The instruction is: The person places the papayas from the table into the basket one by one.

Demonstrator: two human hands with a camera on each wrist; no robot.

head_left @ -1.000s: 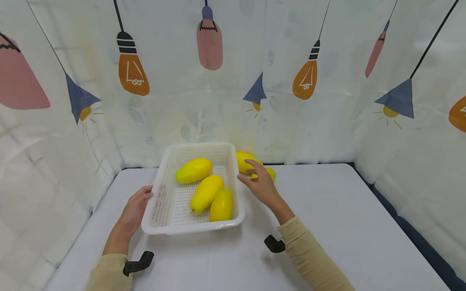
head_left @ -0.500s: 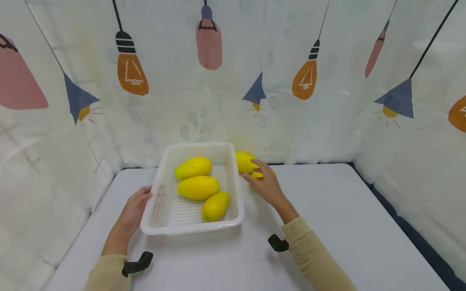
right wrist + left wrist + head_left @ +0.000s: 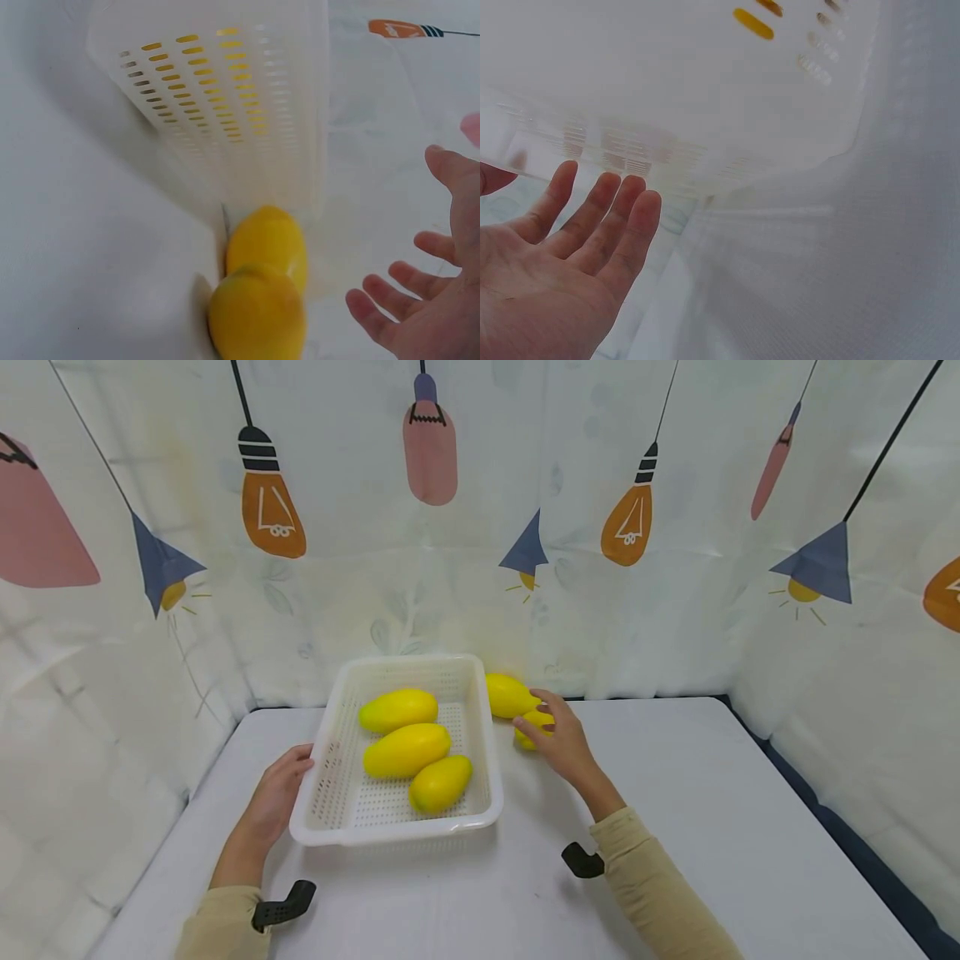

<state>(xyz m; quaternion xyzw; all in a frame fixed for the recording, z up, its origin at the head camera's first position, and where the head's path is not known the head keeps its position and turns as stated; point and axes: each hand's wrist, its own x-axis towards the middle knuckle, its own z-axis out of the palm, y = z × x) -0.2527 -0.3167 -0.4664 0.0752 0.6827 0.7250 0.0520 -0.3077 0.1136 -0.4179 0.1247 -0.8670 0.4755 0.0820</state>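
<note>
Since it looks slick, the fruit [image 3: 256, 315] beside spread right fingers [image 3: 390, 296] wants cupping mid-body. Straight left fingers [image 3: 634, 232] touch the basket [image 3: 397, 832].

The head view looks forward and down from above the near side of a white-covered table [image 3: 675, 793], facing a pale curtain printed with hanging lamps [image 3: 450, 577]; it sits farthest back and takes in both arms. The left wrist view is close and low, facing the outside of a white, rectangular, perforated plastic basket [image 3: 397, 837] beside the left hand [image 3: 555, 285]. The right wrist view, turned sideways, faces the basket's slotted right wall from nearby. It shares two smooth yellow oval fruits [image 3: 257, 319] and the right hand [image 3: 439, 311] with the head view.
</note>
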